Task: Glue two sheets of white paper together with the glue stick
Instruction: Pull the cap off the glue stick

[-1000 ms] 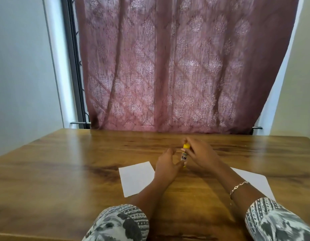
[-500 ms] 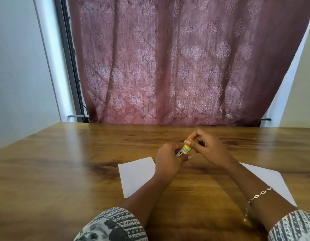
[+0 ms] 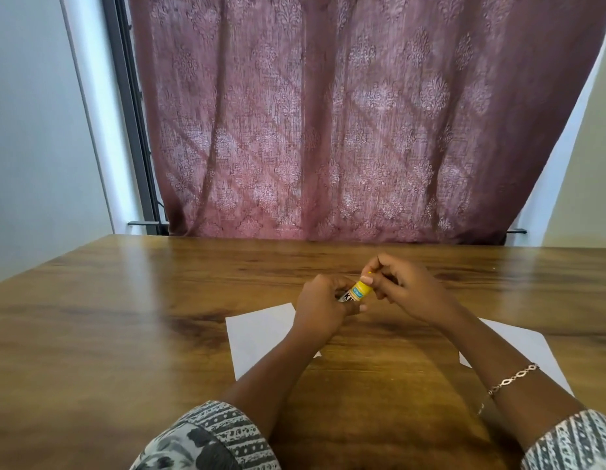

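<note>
Tilted yellow-capped glue stick (image 3: 357,293), flat white sheets (image 3: 261,334)

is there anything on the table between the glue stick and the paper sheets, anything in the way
Nothing visible. The glue stick is held in both hands, left hand and right hand, above bare table between the left sheet and the right sheet.

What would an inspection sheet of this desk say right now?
Surface: wooden table, glossy.
Job's things: glue stick held above table, tilted; left sheet and right sheet lie flat, apart.
Clutter: nothing seen.
Hands: left hand grips the stick's body; right hand pinches its yellow end. Whether the cap is off cannot be told.
Cables: nothing seen.
Surroundings: patterned curtain behind, pale walls either side.
</note>
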Demonstrator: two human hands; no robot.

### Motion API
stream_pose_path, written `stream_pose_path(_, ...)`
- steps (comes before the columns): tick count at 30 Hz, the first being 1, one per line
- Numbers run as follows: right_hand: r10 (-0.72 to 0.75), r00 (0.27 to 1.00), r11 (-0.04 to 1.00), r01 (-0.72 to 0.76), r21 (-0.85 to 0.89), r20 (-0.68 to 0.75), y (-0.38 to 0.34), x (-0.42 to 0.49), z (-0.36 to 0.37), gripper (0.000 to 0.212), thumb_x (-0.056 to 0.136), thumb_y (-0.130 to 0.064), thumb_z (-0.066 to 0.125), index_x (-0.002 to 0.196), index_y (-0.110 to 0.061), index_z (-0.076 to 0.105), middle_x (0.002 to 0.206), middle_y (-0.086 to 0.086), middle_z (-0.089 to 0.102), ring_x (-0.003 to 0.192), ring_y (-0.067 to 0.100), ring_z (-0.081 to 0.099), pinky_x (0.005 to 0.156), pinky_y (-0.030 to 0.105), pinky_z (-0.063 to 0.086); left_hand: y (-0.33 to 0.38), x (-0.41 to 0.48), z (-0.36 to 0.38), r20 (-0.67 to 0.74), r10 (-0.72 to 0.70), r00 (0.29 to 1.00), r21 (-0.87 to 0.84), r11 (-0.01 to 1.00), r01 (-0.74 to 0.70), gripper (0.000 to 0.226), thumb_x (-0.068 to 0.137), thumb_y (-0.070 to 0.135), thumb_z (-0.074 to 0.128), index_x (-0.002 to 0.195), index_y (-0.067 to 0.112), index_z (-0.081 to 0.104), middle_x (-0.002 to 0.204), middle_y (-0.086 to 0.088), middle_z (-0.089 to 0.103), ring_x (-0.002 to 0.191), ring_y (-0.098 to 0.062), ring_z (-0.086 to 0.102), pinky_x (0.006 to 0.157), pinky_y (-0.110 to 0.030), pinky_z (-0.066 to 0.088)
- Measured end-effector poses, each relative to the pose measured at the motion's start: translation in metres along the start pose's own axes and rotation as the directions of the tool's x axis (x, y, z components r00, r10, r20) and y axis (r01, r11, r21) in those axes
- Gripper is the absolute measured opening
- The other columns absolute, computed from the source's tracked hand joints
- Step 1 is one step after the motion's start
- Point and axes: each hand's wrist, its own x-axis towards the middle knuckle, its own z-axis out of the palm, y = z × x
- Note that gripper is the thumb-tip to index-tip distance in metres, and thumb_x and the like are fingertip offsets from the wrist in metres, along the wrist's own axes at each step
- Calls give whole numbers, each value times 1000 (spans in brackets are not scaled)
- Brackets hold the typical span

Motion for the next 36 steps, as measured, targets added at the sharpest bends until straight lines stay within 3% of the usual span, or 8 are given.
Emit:
stream_pose_path(5, -46, 993, 999, 47, -10, 105, 0, -1, -2, 10, 84, -13, 59, 92, -19, 56, 76, -6, 56, 62, 3, 50, 52, 15, 40, -5, 3, -6, 16, -15, 1000, -28, 999, 16, 34, 67, 14, 78, 100, 11, 69, 99, -7, 72, 92, -18, 65, 84, -36, 51)
stream_pose_path(10, 29, 999, 996, -31, 80, 27, -4, -1, 2, 20, 78, -46, 58, 85, -28, 53, 62, -2, 55, 49, 4, 50, 46, 15, 40, -5, 3, -8, 6, -23, 1000, -58, 998, 24, 34, 63, 9, 79, 95, 10, 68, 96, -9, 72, 90, -20, 67, 84, -38, 53)
stream_pose_path(13, 29, 1000, 1000, -29, 7, -2, -3, -2, 4, 23, 83, -35, 55, 80, -13, 58, 49, -4, 53, 41, 5, 48, 47, 24, 41, -5, 3, -8, 34, 10, 999, -37, 999, -9, 31, 64, 8, 79, 93, 8, 68, 98, -10, 71, 94, -21, 66, 85, -37, 52)
stream_pose_path(15, 10, 1000, 1000, -10, -23, 2, -1, -1, 4, 8, 85, -23, 59, 78, -19, 57, 51, -5, 53, 45, 6, 49, 50, 29, 42, -5, 2, -8, 37, 16, 999, -30, 999, -15, 29, 65, 9, 78, 91, 8, 68, 97, -10, 71, 93, -22, 66, 84, -38, 52)
stream_pose_path(18, -20, 999, 999, 22, -32, 37, -1, -1, 2, 12, 83, -13, 60, 81, -24, 56, 60, -6, 54, 52, 5, 52, 50, 20, 41, -7, 3, -7, 43, 17, 999, -54, 998, -15, 23, 66, 9, 77, 87, 9, 68, 93, -10, 71, 92, -25, 66, 83, -40, 51)
stream_pose_path(24, -10, 1000, 1000, 11, -18, 23, -3, -3, 3, 25, 79, -34, 61, 98, -17, 57, 67, -6, 60, 56, 7, 56, 49, 14, 40, -7, 3, -10, 32, 8, 999, -42, 999, -7, 25, 63, 9, 79, 85, 9, 67, 85, -6, 69, 83, -20, 64, 80, -39, 52)
stream_pose_path(29, -14, 999, 998, 16, -55, 34, -1, -3, 5, 6, 82, -17, 63, 85, -12, 61, 59, -8, 56, 51, 5, 52, 48, 16, 38, -5, 2, -10, 25, 23, 999, 33, 999, -24, 27, 65, 15, 79, 90, 9, 68, 88, -4, 67, 81, -19, 59, 75, -33, 47)
stream_pose_path(36, -34, 994, 999, 37, -24, 99, -3, -3, 2, 21, 77, -16, 69, 90, -24, 55, 77, -10, 56, 64, 4, 51, 52, 15, 41, 0, 0, -17, 74, 20, 997, -9, 1000, -19, 28, 70, 12, 75, 98, 9, 70, 95, -7, 69, 82, -13, 56, 73, -28, 45)
